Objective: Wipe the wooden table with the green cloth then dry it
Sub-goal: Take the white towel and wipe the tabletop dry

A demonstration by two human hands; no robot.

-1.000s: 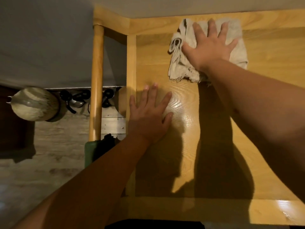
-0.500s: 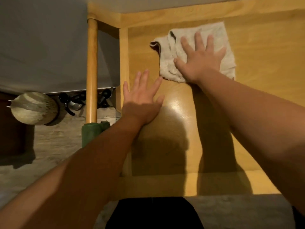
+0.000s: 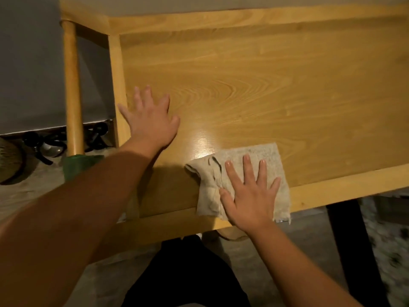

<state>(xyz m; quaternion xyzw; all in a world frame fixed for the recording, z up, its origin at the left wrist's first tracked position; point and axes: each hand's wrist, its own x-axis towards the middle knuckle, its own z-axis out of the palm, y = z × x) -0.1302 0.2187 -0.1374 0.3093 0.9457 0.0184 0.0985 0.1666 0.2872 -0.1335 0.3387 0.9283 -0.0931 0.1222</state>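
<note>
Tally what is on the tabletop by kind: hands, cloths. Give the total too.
Hands: 2, the left hand flat on the wooden table, the right hand pressing the cloth.
Cloths: 1, a beige cloth.
Total: 3.

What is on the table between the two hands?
Nothing stands there. In the head view, only bare shiny wooden table lies between the left hand and the right hand, which presses flat on a beige cloth.
</note>
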